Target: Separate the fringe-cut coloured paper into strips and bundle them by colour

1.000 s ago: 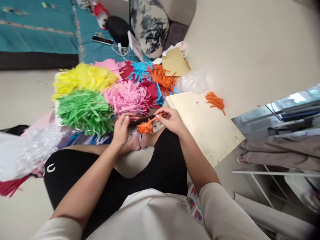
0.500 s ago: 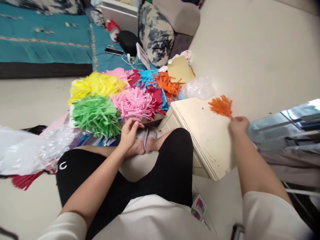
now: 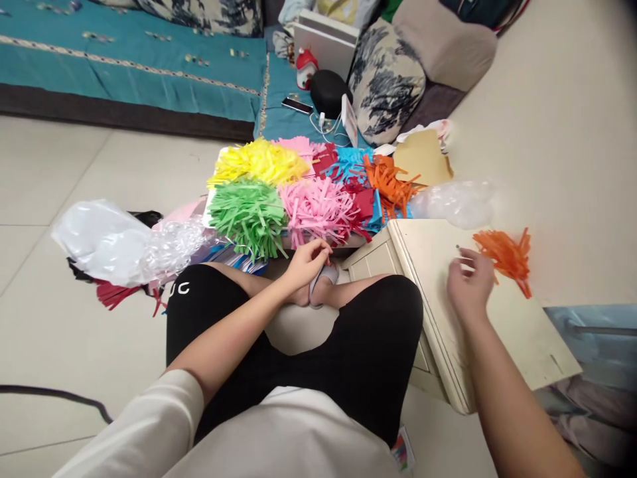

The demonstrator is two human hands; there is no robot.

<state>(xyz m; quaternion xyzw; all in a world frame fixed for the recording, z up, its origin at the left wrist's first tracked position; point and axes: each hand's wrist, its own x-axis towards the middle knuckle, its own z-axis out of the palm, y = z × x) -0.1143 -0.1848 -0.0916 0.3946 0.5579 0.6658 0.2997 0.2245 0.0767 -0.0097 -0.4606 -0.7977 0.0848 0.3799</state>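
Observation:
On the pale cabinet top (image 3: 438, 312), an orange paper-strip tassel (image 3: 505, 255) lies with its strips fanned to the right. My right hand (image 3: 470, 282) is just left of it, fingers bent and apart, and nothing shows in its grasp. My left hand (image 3: 308, 262) hovers above my feet with loosely curled fingers and no visible object. Beyond it lie pink fringed paper (image 3: 318, 206) and green fringed paper (image 3: 246, 216). Yellow fringe (image 3: 261, 162), blue fringe (image 3: 351, 162) and a second orange fringe (image 3: 391, 182) are farther back.
Clear plastic wrapping (image 3: 455, 202) sits behind the cabinet, beside tan card (image 3: 423, 156). White plastic bags (image 3: 107, 242) lie at the left. At the back, a teal sofa (image 3: 199, 73) holds a phone (image 3: 297, 105) and a patterned cushion (image 3: 388, 79). My knees flank the floor gap.
My right hand has moved in over the cabinet and let go of the orange tassel, which now lies there. The view has shifted, and my left hand stays near the pink fringe.

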